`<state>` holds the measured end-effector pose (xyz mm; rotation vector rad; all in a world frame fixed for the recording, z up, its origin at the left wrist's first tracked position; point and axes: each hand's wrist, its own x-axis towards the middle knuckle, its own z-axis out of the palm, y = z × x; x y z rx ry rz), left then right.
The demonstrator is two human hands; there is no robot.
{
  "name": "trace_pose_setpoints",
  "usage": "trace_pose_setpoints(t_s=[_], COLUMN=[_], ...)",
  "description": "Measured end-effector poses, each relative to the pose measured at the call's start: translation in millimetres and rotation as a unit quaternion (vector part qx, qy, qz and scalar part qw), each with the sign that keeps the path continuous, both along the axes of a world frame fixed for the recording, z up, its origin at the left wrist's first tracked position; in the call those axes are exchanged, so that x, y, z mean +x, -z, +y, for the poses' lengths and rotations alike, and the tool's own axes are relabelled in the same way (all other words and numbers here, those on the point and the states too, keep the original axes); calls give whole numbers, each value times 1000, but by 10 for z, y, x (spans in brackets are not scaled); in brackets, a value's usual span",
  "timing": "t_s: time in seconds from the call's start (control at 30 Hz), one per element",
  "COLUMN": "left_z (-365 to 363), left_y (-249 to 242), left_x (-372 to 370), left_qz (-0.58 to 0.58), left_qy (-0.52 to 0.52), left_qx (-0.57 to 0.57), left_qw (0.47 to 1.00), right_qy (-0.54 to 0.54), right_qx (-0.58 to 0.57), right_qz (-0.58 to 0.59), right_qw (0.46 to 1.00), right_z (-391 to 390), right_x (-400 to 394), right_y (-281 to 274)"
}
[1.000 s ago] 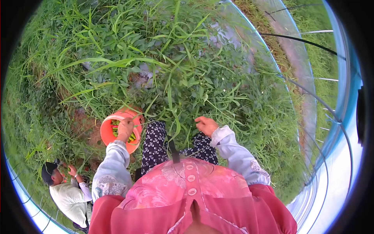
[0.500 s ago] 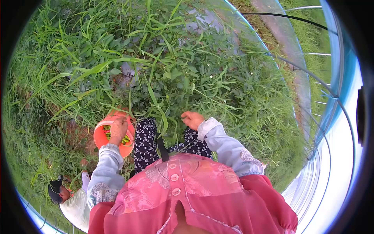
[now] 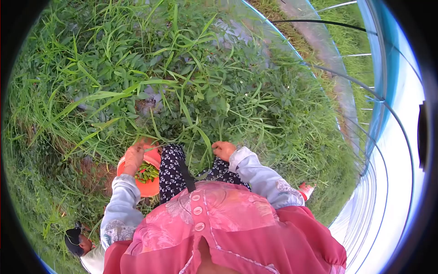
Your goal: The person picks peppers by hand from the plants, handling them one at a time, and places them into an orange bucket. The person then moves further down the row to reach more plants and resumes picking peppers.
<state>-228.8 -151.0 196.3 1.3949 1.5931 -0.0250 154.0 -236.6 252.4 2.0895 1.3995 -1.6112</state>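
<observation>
1. Fingers [image 3: 138, 145] of the left hand [image 3: 133, 158] bent over the edge of an orange bucket [image 3: 148, 190]; I could not tell if they gripped anything.
2. The right hand [image 3: 224, 150] curled by the right knee [image 3: 222, 166]; I could not tell if it held something.
3. Green peppers [image 3: 148, 172] lay in a heap inside the bucket, just beside the left leg of the patterned pants [image 3: 171, 174].
4. Tall grass [image 3: 114, 94] and leafy plants [image 3: 207, 98] grew in front.
5. Low on the left was another person [image 3: 86, 245] in a black cap [image 3: 72, 241].
</observation>
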Motion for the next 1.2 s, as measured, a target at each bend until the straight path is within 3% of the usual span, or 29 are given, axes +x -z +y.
trace_pose_setpoints(t_s=[0.13, 0.23, 0.33, 0.43, 0.53, 0.63, 0.8, 0.83, 0.97, 1.1, 1.17, 1.2], left_z=[43, -115, -163, -342, -274, -170, 454, 620, 1410, 2088, 2295, 2406], left_y=[31, 101, -148, 58, -32, -1, 130, 140, 349, 470, 749, 997], left_x=[-268, -409, -308, -334, -201, 28, 883, 1138, 2184, 3272, 3700, 3879], left_qz=[-26, 28, 101, 68, 42, 29, -45, -77, -183, -292, -302, -230], left_qy=[-47, -35, 14, 26, 7, 15, 8, -11, 22, 44, 68, 136], left_qx=[-15, -6, -31, -10, -24, -21, -13, 36, 157, 192, 197, 186], left_qw=[998, 999, 994, 997, 999, 999, 999, 996, 970, 936, 930, 945], right_qy=[0, -7, 24, 52, 6, 28, 43, 53, 44, 59, 71, 70], right_qx=[10, 34, 40, 18, -2, -16, 20, -20, 21, 33, 40, 33], right_qz=[20, 25, 59, 62, 63, 65, 68, 78, 90, 120, 145, 154], right_qw=[1000, 999, 997, 997, 998, 997, 997, 995, 995, 991, 986, 985], right_z=[188, 387, 587, 596, 529, 534, 584, 687, 782, 801, 814, 825], right_x=[-198, -324, -415, -402, -315, -210, 35, 76, 196, 145, 90, 77], right_y=[34, 3, -162, -115, 29, 45, 401, 414, 835, 1211, 1326, 1355])
